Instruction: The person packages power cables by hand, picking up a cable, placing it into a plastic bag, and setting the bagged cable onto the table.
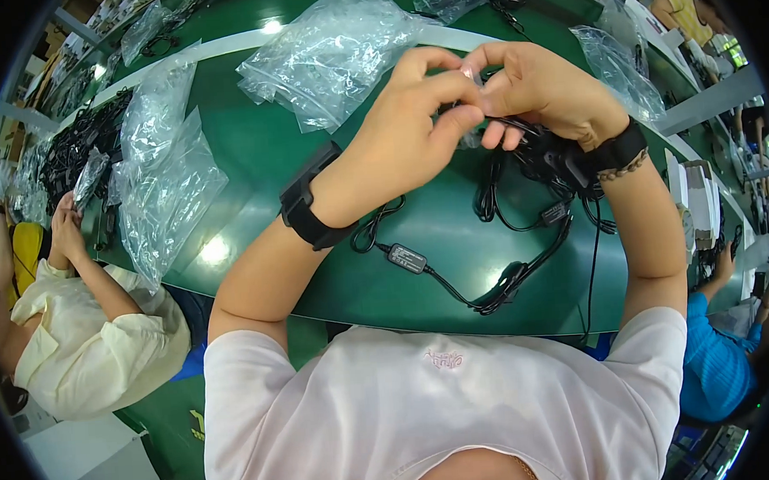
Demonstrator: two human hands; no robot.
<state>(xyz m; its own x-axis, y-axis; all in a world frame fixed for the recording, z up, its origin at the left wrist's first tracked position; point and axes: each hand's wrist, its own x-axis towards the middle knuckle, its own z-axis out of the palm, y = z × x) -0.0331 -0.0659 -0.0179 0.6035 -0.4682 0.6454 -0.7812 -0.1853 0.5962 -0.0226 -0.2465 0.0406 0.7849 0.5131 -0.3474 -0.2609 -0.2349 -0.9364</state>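
Observation:
My left hand (413, 125) and my right hand (537, 88) meet above the green table (258, 142), fingertips pinched together on a black cable (518, 129) and a small clear piece between them. The cable hangs down from my right hand into a tangle of black cables (554, 166) under my right wrist. A loose black cable with a small inline box (407, 258) lies on the table below my hands, ending in a bundled loop (504, 288) near the front edge. Both wrists wear black bands.
Clear plastic bags lie in piles at the left (164, 182), behind my hands (331, 56) and at the right (623, 71). More black cables (80, 147) lie far left. A person in a pale shirt (94, 342) sits left; another in blue (721, 361) sits right.

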